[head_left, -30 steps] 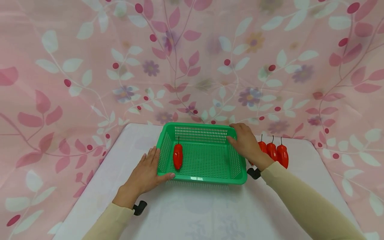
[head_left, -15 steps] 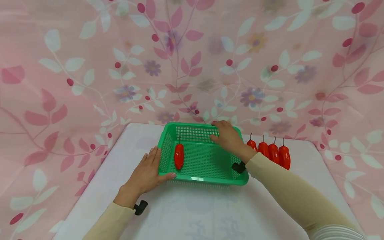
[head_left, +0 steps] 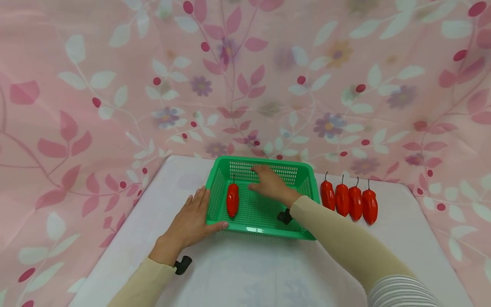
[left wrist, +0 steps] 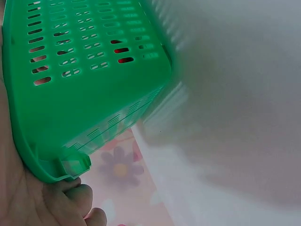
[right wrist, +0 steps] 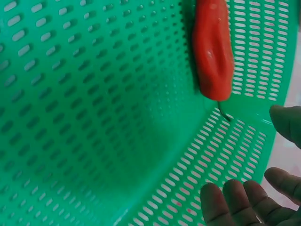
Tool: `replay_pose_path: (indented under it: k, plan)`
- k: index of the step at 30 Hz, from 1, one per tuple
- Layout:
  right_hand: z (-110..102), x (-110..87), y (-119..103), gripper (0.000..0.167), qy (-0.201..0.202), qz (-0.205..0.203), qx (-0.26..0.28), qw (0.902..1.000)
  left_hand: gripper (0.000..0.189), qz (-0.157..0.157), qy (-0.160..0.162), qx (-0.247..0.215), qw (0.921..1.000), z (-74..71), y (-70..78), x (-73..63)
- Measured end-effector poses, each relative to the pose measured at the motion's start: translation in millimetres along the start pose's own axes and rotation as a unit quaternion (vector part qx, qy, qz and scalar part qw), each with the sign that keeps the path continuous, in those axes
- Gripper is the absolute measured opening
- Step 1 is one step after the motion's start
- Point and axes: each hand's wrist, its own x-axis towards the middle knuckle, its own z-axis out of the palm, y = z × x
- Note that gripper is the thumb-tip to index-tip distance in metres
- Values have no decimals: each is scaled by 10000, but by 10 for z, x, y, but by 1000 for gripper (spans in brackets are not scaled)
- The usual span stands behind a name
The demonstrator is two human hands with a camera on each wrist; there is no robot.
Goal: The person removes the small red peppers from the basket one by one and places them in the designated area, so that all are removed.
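Note:
A red chili pepper (head_left: 232, 200) lies at the left inside a green plastic basket (head_left: 255, 230), its thin stem toward the far wall. My left hand (head_left: 188, 222) rests against the basket's left end, with the thumb over the near rim and the other fingers straight. In the left wrist view that hand (left wrist: 28, 202) touches the rim, and bits of red show through the slots. Over the basket's middle hovers my right hand (head_left: 271, 184), empty, fingers extended toward the pepper. The right wrist view has the pepper (right wrist: 214, 52) apart from the spread fingers (right wrist: 237, 200).
Several red chili peppers (head_left: 355, 204) lie in a row to the right of the basket, stems pointing away. All stand on a white-covered table (head_left: 245, 273). Behind it hangs a pink floral cloth (head_left: 245, 85). Each wrist bears a small black device (head_left: 183, 264).
My right hand has moved left from the basket's right rim to above its middle, uncovering the row of peppers. The left hand stays at the basket. The head view has shifted slightly.

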Motion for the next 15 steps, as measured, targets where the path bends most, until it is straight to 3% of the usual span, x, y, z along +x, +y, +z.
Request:
replay_pose_path:
  k: [15]
  plan:
    - [280,127,18,74,-487,2,250,9985,130,-1,31,28,10000,11,10,2]
